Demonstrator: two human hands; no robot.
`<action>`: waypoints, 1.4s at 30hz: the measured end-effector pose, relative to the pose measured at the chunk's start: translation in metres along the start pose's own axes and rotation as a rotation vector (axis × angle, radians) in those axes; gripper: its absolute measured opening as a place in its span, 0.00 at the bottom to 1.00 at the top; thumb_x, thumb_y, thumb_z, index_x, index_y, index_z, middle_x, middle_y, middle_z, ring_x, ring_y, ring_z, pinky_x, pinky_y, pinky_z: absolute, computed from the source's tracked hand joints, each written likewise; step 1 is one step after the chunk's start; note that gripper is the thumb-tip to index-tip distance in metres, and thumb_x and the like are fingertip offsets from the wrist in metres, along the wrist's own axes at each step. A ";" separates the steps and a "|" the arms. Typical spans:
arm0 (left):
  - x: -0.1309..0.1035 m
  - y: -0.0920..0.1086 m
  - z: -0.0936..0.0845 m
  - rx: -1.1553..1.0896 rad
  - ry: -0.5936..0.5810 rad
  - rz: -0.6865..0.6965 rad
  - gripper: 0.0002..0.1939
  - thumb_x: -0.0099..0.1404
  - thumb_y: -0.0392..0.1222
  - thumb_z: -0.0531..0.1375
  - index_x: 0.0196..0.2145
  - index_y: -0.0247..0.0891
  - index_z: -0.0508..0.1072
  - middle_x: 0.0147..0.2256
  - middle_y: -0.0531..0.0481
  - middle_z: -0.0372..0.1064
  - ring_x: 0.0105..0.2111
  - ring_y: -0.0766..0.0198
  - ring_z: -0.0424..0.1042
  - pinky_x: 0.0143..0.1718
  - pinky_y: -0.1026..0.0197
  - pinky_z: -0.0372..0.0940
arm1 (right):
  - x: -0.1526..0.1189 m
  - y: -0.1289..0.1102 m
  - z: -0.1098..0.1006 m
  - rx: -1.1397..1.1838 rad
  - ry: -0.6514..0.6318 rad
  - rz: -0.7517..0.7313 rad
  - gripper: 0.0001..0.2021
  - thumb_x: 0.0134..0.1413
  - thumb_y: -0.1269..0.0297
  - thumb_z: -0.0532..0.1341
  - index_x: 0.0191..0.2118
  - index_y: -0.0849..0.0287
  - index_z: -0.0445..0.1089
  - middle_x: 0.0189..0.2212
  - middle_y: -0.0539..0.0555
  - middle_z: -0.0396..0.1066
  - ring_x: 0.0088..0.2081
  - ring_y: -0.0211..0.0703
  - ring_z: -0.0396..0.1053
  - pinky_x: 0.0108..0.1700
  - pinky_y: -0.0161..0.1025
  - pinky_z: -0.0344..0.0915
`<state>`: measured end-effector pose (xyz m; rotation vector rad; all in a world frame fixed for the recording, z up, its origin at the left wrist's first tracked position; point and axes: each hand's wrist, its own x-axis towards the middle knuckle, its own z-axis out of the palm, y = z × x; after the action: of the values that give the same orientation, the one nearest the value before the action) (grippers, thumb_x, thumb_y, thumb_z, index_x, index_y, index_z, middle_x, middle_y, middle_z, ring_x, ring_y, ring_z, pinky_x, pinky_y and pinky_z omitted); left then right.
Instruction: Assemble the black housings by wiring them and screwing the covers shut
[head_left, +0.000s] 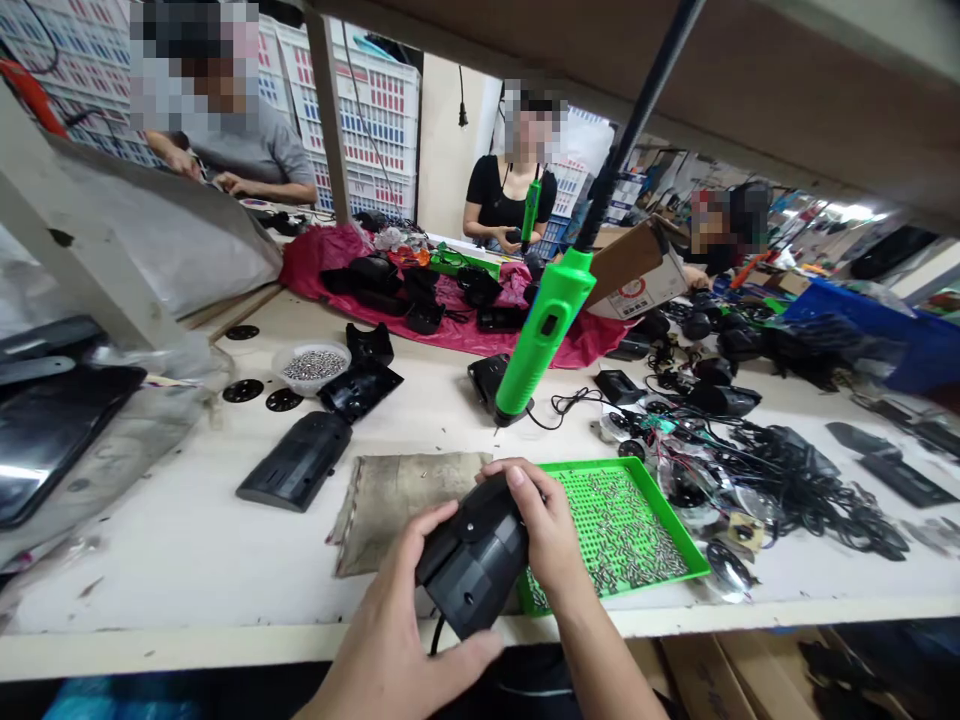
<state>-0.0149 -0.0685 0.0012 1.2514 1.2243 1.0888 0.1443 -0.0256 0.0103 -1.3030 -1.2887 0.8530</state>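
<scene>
Between my two hands is a black plastic housing (480, 560), tilted, with a screw hole and a small shiny screw on its face and a black cord below it. My left hand (409, 620) wraps round its left side, thumb along the lower edge. My right hand (551, 535) grips its upper right part, thumb on top. Under and behind it lies a worn grey cloth pad (401, 500). Close by my right hand, a green tray (675, 575) holds many small screws. Above, a green electric screwdriver (547, 330) hangs, tip down, touched by neither hand.
At left stand a bowl of small metal parts (313, 365), black housing shells (296, 460) and black discs (244, 390). Cords and wired parts (795, 480) crowd the right. Beyond, pink plastic sheeting (315, 260) carries black parts. Several co-workers sit across; a shelf overhangs.
</scene>
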 end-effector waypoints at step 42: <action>0.032 -0.017 -0.054 -1.083 -0.122 -0.778 0.24 0.53 0.56 0.62 0.37 0.31 0.80 0.38 0.32 0.78 0.33 0.52 0.78 0.39 0.56 0.73 | -0.046 0.006 0.023 -0.206 -0.139 -0.040 0.06 0.61 0.71 0.55 0.37 0.57 0.69 0.33 0.51 0.72 0.36 0.40 0.70 0.38 0.35 0.64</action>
<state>-0.0670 -0.0334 -0.0142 -0.0167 0.6950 0.8317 0.1162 -0.0644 -0.0080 -1.3924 -1.5398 0.8105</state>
